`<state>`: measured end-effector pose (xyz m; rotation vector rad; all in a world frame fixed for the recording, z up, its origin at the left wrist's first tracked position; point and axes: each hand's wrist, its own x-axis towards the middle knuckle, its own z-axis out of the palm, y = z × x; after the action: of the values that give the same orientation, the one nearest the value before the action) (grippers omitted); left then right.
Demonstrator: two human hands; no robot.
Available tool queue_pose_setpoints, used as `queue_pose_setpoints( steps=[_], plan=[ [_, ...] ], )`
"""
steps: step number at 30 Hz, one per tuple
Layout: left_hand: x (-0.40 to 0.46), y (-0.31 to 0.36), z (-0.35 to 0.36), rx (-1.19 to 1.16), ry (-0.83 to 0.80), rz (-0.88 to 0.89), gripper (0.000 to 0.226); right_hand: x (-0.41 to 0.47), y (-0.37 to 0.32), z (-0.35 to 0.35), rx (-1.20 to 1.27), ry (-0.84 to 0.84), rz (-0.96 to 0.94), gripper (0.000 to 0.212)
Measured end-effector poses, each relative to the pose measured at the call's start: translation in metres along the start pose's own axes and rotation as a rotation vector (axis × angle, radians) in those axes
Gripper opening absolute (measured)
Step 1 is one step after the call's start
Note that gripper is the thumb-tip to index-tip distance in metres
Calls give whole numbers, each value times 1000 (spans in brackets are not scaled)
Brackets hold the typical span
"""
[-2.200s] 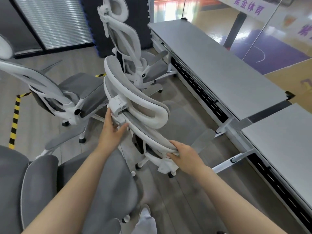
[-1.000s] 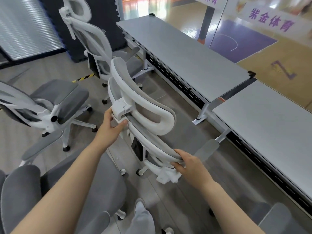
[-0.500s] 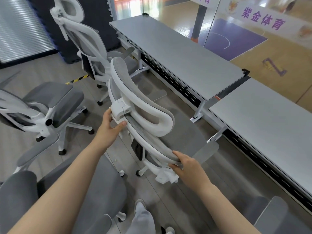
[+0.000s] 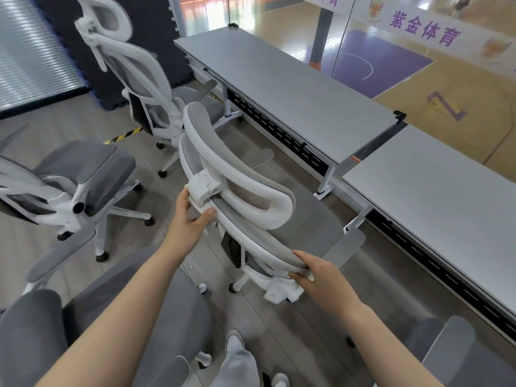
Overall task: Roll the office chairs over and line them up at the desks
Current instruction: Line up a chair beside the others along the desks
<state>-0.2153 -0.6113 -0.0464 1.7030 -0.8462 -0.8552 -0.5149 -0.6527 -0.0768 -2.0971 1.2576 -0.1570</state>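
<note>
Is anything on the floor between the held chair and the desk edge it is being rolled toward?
Nothing visible does. Both hands, left and right, grip the chair; bare floor lies between it and the desk.

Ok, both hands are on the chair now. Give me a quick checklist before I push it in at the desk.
1. Left hand grips the held chair at the white headrest bracket: ok.
2. Right hand grips the backrest's top rim: ok.
3. Chair faces the desks, armrest toward the near desk: ok.
4. Floor between seat and desk edge shows no obstacle: ok.
5. Armrest will clear the desk's white leg, which sits right beside it: cannot tell.
6. Casters roll free: cannot tell, mostly hidden under the seat.
7. Gap to the chair at the far desk: ok, apart.
</note>
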Motion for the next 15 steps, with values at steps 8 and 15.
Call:
queue_pose_setpoints(
  steps=[8, 15],
  plan=[
    [-18, -19, -21, -6, 8, -46, 67, -6, -5, 22, -46, -9, -53, 54],
    [-58, -7, -12, 119, 35, -93, 73, -21, -6, 12, -50, -66, -24, 58]
  ],
)
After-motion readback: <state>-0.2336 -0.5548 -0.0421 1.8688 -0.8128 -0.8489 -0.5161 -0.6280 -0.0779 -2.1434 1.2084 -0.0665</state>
